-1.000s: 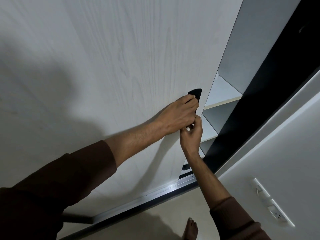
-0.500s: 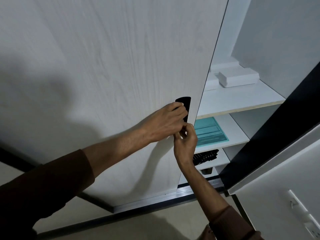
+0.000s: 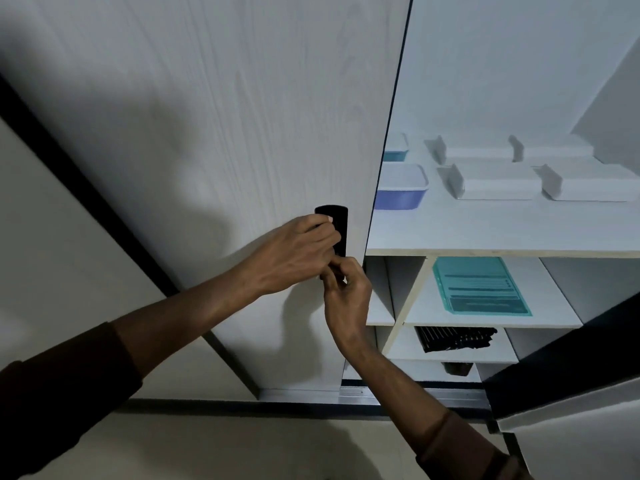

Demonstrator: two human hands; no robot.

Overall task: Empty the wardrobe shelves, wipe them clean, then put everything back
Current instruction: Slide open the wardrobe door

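**Head view: wardrobe door being slid aside, shelves not yet emptied**

Head view: both hands are working at the black recessed handle point(image 3: 334, 230) near the edge of the pale sliding door point(image 3: 242, 140). The left hand point(image 3: 294, 252) is curling its fingers into the upper part of the handle and gripping it. The right hand point(image 3: 346, 294) is sitting just below, fingers bent in against the handle's lower end, gripping there too as far as the angle shows.

Beside the door the wardrobe is standing open. The top shelf point(image 3: 485, 233) is carrying a purple lidded box point(image 3: 398, 188), a teal box point(image 3: 394, 148) behind it and several white boxes point(image 3: 498, 183). A lower shelf point(image 3: 554, 313) is holding a teal sheet point(image 3: 481, 285); a dark comb-like object point(image 3: 453, 337) is lying beneath that.

Judging by this, the task is only beginning: access is being made, nothing looks removed, and emptying, wiping and restocking all remain.
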